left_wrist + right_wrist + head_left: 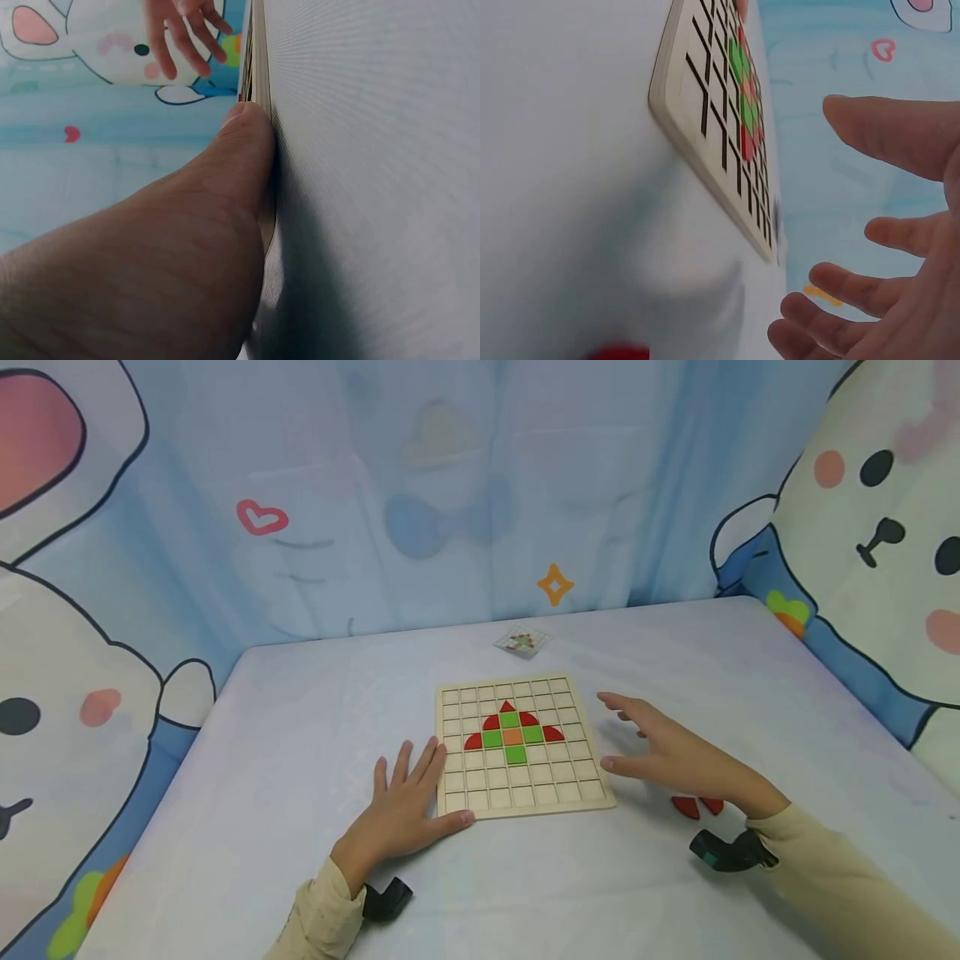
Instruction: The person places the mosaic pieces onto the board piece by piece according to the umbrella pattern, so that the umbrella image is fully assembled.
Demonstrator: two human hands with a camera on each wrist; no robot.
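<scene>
A square wooden grid board [555, 795] lies on the table, with green squares [516, 754], an orange square [512, 737] and red pieces [552, 733] set in its cells as a pointed figure. The left hand [405, 802] rests at the board's lower left corner, fingers straight along the left side and thumb at the front edge. In the left wrist view that thumb [240, 142] meets the board's side. Above the table, just right of the board, the right hand [667, 752] hovers with fingers spread and nothing between them.
Two loose red pieces [686, 807] lie below the right wrist. Behind the board is a small patterned card [522, 642]. A blue cartoon curtain [450, 577] hangs along the back of the white-covered table [315, 710]. Each wrist carries a black camera [723, 852].
</scene>
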